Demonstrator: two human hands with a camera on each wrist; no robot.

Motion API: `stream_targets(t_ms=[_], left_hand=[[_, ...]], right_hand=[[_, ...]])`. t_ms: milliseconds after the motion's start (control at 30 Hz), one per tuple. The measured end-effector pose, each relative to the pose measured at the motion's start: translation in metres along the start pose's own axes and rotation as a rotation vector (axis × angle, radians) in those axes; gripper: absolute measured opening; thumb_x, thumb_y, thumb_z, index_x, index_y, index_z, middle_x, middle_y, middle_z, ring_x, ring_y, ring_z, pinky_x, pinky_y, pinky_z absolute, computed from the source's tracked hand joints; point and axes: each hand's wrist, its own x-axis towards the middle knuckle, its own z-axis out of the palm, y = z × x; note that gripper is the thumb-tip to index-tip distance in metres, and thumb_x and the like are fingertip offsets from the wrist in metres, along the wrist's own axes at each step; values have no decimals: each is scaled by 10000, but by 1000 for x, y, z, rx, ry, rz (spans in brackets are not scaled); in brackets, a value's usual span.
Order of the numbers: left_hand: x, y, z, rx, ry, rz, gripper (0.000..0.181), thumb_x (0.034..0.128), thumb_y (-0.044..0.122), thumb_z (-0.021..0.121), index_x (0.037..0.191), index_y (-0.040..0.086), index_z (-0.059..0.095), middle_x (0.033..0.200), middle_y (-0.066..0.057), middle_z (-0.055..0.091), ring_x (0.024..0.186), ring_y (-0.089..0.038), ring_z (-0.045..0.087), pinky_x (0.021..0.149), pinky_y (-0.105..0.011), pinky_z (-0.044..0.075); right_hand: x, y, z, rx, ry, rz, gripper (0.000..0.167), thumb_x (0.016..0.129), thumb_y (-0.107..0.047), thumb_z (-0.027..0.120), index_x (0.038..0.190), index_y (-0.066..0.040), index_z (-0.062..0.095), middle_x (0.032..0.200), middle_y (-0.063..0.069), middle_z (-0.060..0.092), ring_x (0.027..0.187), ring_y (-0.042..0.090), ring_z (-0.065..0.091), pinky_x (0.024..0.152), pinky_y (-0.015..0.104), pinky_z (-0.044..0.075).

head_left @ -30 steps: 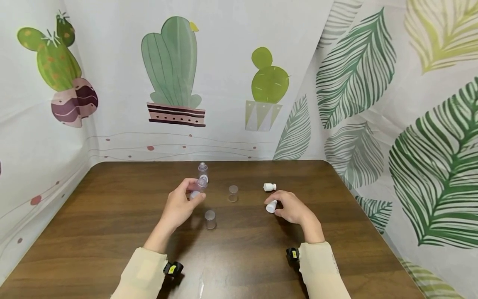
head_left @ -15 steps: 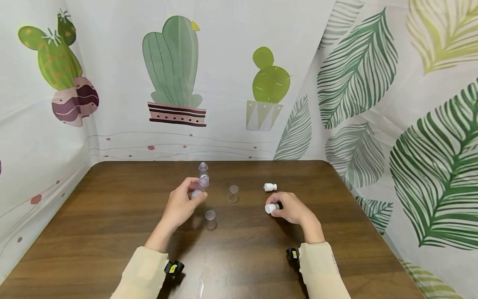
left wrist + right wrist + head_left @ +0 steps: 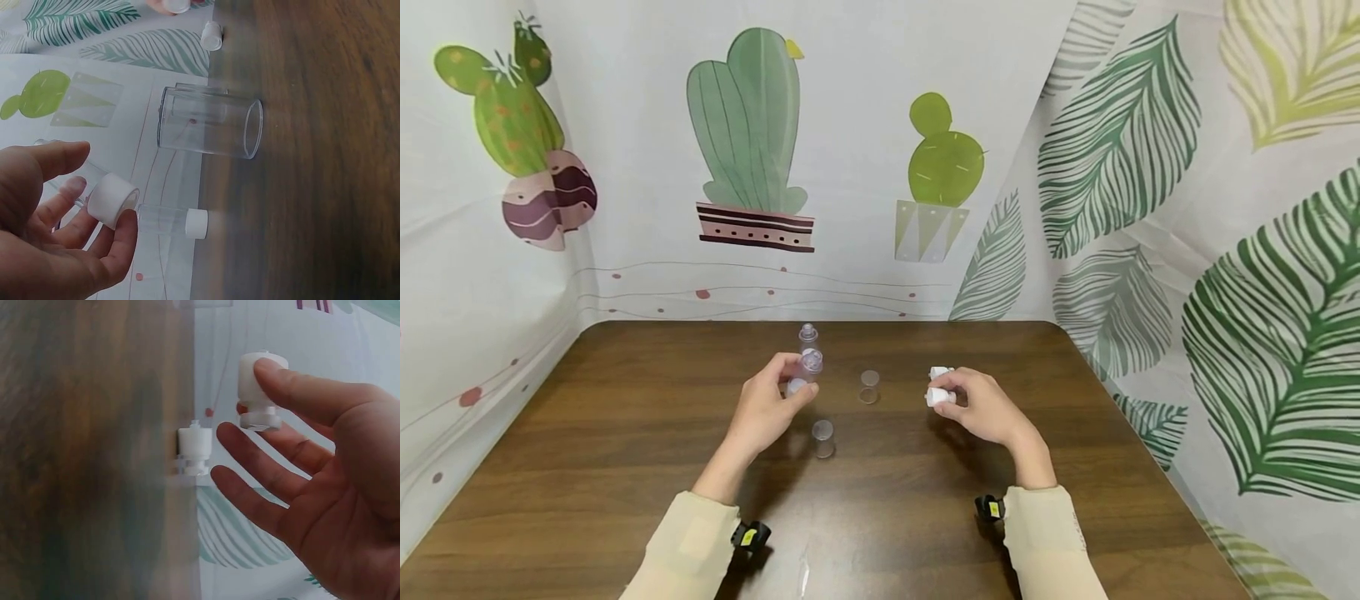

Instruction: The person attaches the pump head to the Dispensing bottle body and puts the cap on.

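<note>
My left hand (image 3: 767, 407) holds a clear bottle (image 3: 811, 362) with a white base, tilted above the table; in the left wrist view its white base (image 3: 113, 200) rests against the fingers. Just behind it stands a similar clear bottle (image 3: 808, 336). My right hand (image 3: 988, 407) pinches a white pump top (image 3: 938, 397) between thumb and fingers, off the table. Beyond it another white pump top (image 3: 938, 372) lies on the table, partly hidden by the hand in the head view. Two clear caps, one (image 3: 868, 387) farther back and one (image 3: 823, 439) nearer, stand between the hands.
The brown wooden table (image 3: 880, 508) reaches back to a white cloth (image 3: 850, 167) printed with cacti and leaves. Each forearm wears a small black device near the cuff, the left one (image 3: 750, 536) and the right one (image 3: 990, 507).
My right hand has lifted the white pump top and moved it slightly back, turning it as it went. My left hand, still holding the bottle, has barely moved.
</note>
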Motion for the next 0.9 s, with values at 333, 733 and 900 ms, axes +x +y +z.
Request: stream_targets(t_ms=[333, 733, 900], left_hand=[[-1, 4, 4, 32, 1, 22, 430, 963, 197, 787, 1343, 71, 631, 1218, -135, 741, 1013, -282, 662, 858, -390, 503], [-3, 12, 10, 60, 23, 71, 418, 938, 167, 798, 1317, 44, 672, 1234, -156, 724, 1143, -323, 673, 938, -484, 514], [-4, 14, 12, 55, 26, 92, 414, 923, 149, 814, 1301, 39, 684, 1227, -161, 726, 1162, -331, 676, 972, -506, 514]], right_hand=[[7, -34, -7, 74, 101, -57, 302, 961, -108, 797, 1259, -104, 756, 1060, -6, 668, 958, 150, 625, 894, 413, 594], [22, -62, 1, 95, 140, -97, 261, 935, -112, 826, 1167, -123, 707, 1052, -3, 673, 939, 156, 644, 887, 448, 607], [25, -70, 4, 94, 154, -104, 220, 931, -116, 833, 1110, -151, 709, 1033, -30, 666, 922, 140, 623, 860, 416, 599]])
